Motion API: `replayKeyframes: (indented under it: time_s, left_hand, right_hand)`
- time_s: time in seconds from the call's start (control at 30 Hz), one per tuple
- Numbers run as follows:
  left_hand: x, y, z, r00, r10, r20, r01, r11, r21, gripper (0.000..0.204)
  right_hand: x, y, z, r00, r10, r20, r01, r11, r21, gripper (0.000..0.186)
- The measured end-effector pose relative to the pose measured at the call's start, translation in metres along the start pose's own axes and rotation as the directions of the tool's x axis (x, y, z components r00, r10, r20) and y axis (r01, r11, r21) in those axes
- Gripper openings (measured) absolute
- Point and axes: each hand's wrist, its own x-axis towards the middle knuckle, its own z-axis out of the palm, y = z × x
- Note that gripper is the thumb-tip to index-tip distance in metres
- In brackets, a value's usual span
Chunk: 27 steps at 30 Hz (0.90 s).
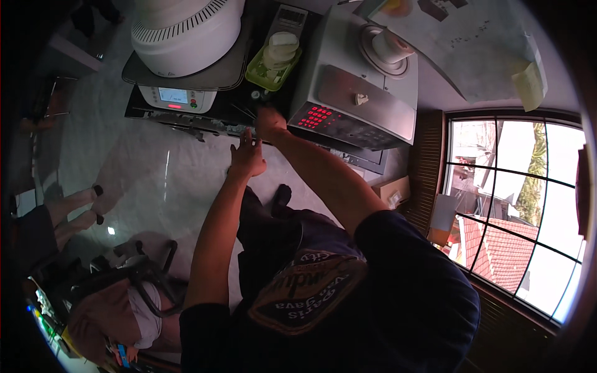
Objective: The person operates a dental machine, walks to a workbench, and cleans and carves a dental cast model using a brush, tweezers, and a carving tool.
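Observation:
My left hand (247, 154) is raised at the front edge of the black counter (230, 112), fingers spread. Just above and right of it, my right hand (271, 123) reaches onto the counter with curled fingers; what they hold is hidden. Small metal fittings (257, 96) lie beyond it. On the left are a white scale (174, 98) with a lit screen and a large white vented appliance (180, 37). Behind my hands a green tray (261, 78) holds white pieces. A steel machine (348, 105) with red displays stands at the right.
A curved panel (460, 43) overhangs the upper right. A cardboard box (392, 189) sits below the counter's right end, near a barred window (510, 211). At left are another person's legs (71, 211); at lower left, a seated person (106, 317) and a black chair (152, 280).

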Motion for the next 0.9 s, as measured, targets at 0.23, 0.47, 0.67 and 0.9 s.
replayKeyframes:
  time_s: [0.23,0.47,0.67,0.9]
  left_hand:
    - [-0.001,-0.003,0.005,0.999,0.043,-0.022,-0.043,0.999,-0.002,0.087]
    - [0.014,0.028,-0.016,0.998,-0.034,-0.048,0.036,0.998,0.045,0.075]
    - [0.023,0.038,0.004,0.984,0.070,-0.165,-0.073,0.997,-0.010,0.061]
    - [0.020,0.041,0.000,0.997,-0.022,-0.078,0.013,0.993,-0.115,0.070]
  right_hand:
    - [-0.041,0.019,-0.024,0.991,-0.074,0.108,0.081,0.995,-0.064,0.040]
    - [-0.191,0.056,-0.131,0.996,-0.085,-0.018,0.069,0.645,0.761,0.009]
    - [-0.227,0.110,-0.225,0.920,0.218,-0.325,0.122,0.628,0.768,0.011]
    - [-0.190,0.139,-0.276,0.713,0.326,-0.621,0.142,0.800,0.583,0.020]
